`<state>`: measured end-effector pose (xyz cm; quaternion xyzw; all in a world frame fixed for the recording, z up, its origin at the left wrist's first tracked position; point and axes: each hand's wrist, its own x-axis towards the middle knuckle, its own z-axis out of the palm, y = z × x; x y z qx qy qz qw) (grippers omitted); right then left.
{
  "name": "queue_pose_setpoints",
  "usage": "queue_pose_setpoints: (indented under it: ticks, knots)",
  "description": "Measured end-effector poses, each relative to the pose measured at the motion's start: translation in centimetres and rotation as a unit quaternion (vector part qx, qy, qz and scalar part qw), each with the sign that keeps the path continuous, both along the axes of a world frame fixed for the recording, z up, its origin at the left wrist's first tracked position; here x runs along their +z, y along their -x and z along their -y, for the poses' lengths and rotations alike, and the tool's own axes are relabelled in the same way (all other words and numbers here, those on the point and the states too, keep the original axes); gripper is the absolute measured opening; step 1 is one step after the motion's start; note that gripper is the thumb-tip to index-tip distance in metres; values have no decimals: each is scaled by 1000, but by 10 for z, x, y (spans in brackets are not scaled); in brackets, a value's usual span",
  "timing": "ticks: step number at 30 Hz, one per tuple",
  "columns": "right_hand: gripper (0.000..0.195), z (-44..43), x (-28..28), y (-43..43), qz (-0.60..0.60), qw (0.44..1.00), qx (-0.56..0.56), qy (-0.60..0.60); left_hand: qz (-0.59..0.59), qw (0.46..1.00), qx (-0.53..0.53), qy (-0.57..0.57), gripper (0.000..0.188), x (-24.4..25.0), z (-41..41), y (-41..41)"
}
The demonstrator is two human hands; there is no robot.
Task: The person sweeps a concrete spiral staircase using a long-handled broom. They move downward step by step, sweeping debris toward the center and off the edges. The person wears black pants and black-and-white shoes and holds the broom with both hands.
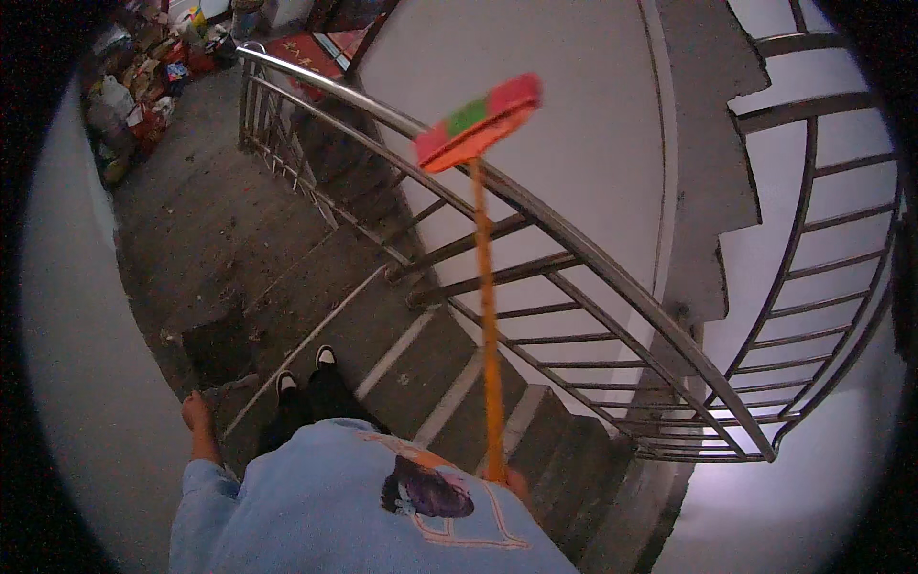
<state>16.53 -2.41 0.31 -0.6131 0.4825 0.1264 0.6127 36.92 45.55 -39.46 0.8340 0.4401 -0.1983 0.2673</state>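
In my right hand (515,482), partly hidden behind my shirt, is the lower part of an orange broom handle (488,316). The broom is held head up, its orange base and red-and-green broom head (477,123) raised in front of the stair railing. My left hand (195,412) is curled at my left side, close to the wall. From it a thin pale handle (233,384) runs towards a dark, squarish pan (219,348), which looks like a dustpan. The pan is dim against the floor, and its details cannot be told.
Concrete steps (459,394) with pale edge strips descend to the right. A metal handrail (566,237) with bars lines them. Dirt specks the landing (208,215). A rubbish heap (143,86) lies at the far left, near a red board (305,61). A white wall (64,287) borders my left.
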Motion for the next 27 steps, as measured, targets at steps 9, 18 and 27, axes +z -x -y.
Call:
queue_pose_setpoints:
  ticks: [9, 18, 27]
  knots:
    - [36, -13, 49, -1, 76, 995, 32, -52, 38, 997, -61, -27, 38, 15, -18, -16]
    - [35, -12, 0, -24, -11, 993, -16, -115, 90, 948, -301, -54, 36, -27, -5, -35]
    - [34, -12, -27, -106, -138, 947, 271, -101, -6, 942, -315, -116, 30, -27, -44, 9]
